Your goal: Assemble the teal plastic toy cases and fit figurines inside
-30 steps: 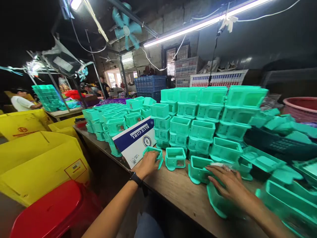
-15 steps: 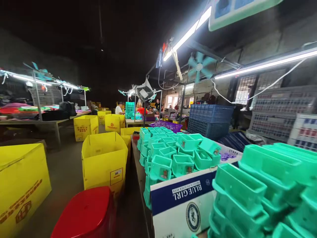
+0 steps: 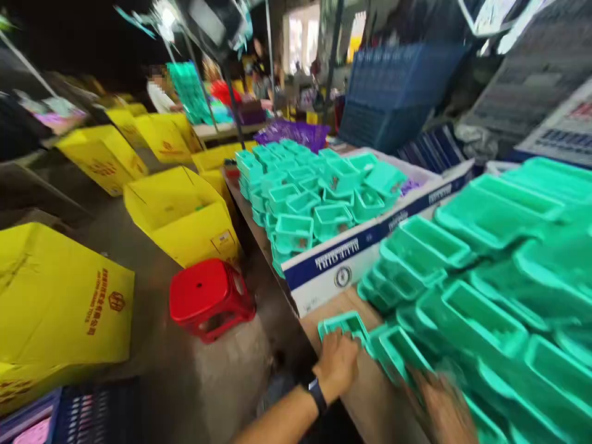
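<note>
Just past the cardboard box's corner, a small green plastic bin lies on the table. My left hand, with a dark band on its wrist, has its fingers curled over the near rim of that bin. Its thumb is hidden. To the right, my right hand is smeared by motion and reaches the near end of another green bin. Whether its fingers grip that bin is unclear. Several stacked green bins fill the table right beside the hand.
A white-and-blue cardboard wall separates the near bins from a farther heap of green bins. On the floor at left stand a red stool and yellow boxes. Blue crates stand behind; other people are farther back.
The view has tilted down and moved closer to the near bins. Both my hands have come into view at the table's near edge, and the whole red stool now shows.
</note>
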Tool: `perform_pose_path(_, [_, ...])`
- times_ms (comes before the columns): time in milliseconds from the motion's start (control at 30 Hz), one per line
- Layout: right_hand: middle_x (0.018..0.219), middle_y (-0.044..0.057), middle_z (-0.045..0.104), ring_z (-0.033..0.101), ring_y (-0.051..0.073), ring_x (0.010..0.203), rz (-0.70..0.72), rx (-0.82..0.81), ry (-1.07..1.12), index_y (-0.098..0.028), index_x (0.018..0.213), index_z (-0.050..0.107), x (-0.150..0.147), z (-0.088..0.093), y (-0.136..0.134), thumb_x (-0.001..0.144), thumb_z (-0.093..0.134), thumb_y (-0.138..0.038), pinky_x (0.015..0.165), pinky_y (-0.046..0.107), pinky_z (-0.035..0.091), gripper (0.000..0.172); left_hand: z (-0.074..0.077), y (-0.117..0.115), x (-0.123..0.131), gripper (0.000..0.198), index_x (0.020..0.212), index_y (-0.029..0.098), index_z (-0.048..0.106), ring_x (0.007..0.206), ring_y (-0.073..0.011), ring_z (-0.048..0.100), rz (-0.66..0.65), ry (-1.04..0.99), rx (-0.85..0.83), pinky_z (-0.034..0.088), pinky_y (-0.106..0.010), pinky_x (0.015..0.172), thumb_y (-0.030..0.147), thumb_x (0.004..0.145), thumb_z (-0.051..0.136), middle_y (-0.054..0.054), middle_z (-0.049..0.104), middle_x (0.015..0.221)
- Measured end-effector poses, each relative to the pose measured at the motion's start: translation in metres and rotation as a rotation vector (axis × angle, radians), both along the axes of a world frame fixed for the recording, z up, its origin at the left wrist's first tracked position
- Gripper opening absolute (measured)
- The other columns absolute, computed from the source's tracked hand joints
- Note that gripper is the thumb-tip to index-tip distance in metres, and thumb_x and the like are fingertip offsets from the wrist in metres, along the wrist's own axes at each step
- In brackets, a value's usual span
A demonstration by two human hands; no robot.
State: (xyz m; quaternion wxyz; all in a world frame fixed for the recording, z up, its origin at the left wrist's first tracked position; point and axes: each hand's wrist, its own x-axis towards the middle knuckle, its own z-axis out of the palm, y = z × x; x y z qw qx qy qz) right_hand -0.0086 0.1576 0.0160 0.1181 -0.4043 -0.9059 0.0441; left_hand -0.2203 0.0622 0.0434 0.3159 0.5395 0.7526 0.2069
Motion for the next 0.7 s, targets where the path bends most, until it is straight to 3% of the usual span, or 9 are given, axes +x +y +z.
perform_pose_path(100, [0.102,0.018,0.079,0.074,0.035,0.103,-0.127,-0.133,-0.179,-0.014,0.113,0.078,0.006,0.007,-0.037,0.106,0.033,-0.057,0.088,0.047,0.055,0.062,0.009,0.001,0.016,0.019,0.118,0.014,0.067,0.113,-0.0262,0.066,0.025,-0.027,-0.141,0.055,-0.050,0.101,0.026,0.105,0.060,-0.009,0.069,0.118])
perform_pose_path(233, [0.101,0.014,0.081,0.077,0.030,0.092,-0.262,-0.239,-0.277,-0.015,0.123,0.076,-0.031,0.015,-0.052,0.106,0.045,-0.048,0.079,0.039,0.055,0.048,0.018,0.013,0.018,0.020,0.118,0.014,0.066,0.101,-0.0225,0.069,0.032,-0.041,-0.173,0.057,-0.044,0.094,0.028,0.105,0.059,-0.007,0.071,0.110])
perform_pose_path(300, [0.104,0.014,0.081,0.077,0.030,0.096,-0.322,-0.259,-0.296,-0.016,0.126,0.075,-0.049,0.020,-0.056,0.104,0.050,-0.042,0.083,0.039,0.055,0.042,0.021,0.012,0.013,0.020,0.115,0.014,0.067,0.098,-0.0214,0.070,-0.016,-0.043,-0.151,0.059,-0.042,0.091,0.030,0.105,0.061,-0.006,0.071,0.107])
perform_pose_path(500, [0.115,0.016,0.079,0.074,0.034,0.108,-0.520,-0.288,-0.319,-0.019,0.125,0.076,-0.076,0.034,-0.068,0.100,0.056,-0.031,0.091,0.044,0.053,0.034,0.029,0.002,-0.024,0.019,0.111,0.014,0.068,0.099,-0.0213,0.070,-0.310,0.031,-0.061,0.061,-0.042,0.090,0.031,0.103,0.065,-0.006,0.071,0.108])
perform_pose_path(600, [0.126,0.017,0.076,0.070,0.036,0.117,-0.589,-0.274,-0.289,-0.018,0.127,0.076,-0.089,0.039,-0.078,0.101,0.054,-0.035,0.096,0.047,0.051,0.037,0.036,0.014,-0.045,0.024,0.125,0.016,0.065,0.120,-0.0270,0.064,-0.510,0.099,0.025,0.057,-0.048,0.101,0.024,0.103,0.064,-0.010,0.067,0.130])
perform_pose_path(700, [0.135,0.012,0.072,0.066,0.032,0.125,-0.639,-0.257,-0.247,-0.022,0.130,0.074,-0.097,0.043,-0.092,0.103,0.049,-0.035,0.099,0.044,0.049,0.039,0.038,0.035,-0.055,0.045,0.141,0.022,0.058,0.144,-0.0320,0.047,-0.774,0.137,0.113,0.042,-0.056,0.118,0.014,0.098,0.065,-0.010,0.051,0.156])
